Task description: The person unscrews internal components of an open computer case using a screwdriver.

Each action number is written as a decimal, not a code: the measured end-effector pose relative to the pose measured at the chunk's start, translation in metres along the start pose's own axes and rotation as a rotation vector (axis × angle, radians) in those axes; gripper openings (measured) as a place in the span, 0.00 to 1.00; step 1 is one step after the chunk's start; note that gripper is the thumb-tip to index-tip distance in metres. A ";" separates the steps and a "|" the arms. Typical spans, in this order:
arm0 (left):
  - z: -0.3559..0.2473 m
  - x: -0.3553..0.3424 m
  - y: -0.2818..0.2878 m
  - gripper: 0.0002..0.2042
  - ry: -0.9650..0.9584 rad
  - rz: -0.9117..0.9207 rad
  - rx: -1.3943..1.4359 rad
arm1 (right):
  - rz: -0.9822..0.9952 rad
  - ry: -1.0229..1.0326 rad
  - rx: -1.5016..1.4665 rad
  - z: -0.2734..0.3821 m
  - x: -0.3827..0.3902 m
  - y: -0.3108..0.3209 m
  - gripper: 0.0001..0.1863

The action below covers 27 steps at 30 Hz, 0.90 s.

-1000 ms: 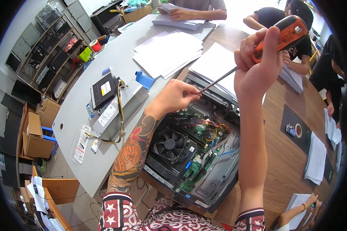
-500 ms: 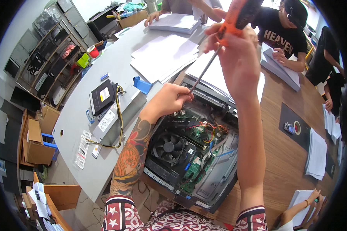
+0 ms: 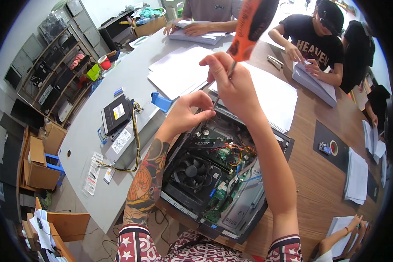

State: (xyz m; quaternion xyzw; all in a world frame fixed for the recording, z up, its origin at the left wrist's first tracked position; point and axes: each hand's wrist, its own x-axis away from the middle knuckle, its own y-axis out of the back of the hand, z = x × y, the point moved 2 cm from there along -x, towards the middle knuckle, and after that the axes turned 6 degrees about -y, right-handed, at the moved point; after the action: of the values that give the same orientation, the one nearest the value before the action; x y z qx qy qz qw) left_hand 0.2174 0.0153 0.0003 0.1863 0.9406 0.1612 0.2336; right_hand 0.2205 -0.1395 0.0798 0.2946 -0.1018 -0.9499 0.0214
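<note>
An orange-and-black screwdriver (image 3: 251, 30) stands tilted over the far side of an opened desktop computer (image 3: 185, 203). The fingers of my right hand (image 3: 239, 85) are closed round its shaft, just below the handle. At the shaft's lower end my left hand (image 3: 188, 112) pinches with thumb and forefinger, by the case's far rim. Whether a screw is under the tip is hidden by the fingers. Inside the case are a black cooling fan (image 3: 191, 170), a green circuit board (image 3: 216, 207) and several coloured wires (image 3: 238, 153).
On the grey table to the left lie an optical drive (image 3: 117, 114), a metal power supply (image 3: 122, 142) with cables, a blue plastic piece (image 3: 161, 101) and a blister pack (image 3: 92, 174). Paper stacks (image 3: 179, 70) lie beyond the case. Co-workers (image 3: 314, 48) handle paper across the table.
My right hand has come down from the lower handle onto the screwdriver's shaft. The handle has shifted left and the tool stands steeper. My left hand stays near the tip.
</note>
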 end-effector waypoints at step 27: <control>0.005 0.007 0.016 0.12 0.008 -0.082 -0.165 | 0.297 -0.165 0.053 -0.028 0.005 0.002 0.10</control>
State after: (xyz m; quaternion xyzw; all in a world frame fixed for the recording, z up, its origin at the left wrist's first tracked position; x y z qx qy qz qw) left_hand 0.2182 0.0332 -0.0001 0.1269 0.9318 0.2294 0.2509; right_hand 0.2320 -0.1466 0.0553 0.1979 -0.1707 -0.9542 0.1454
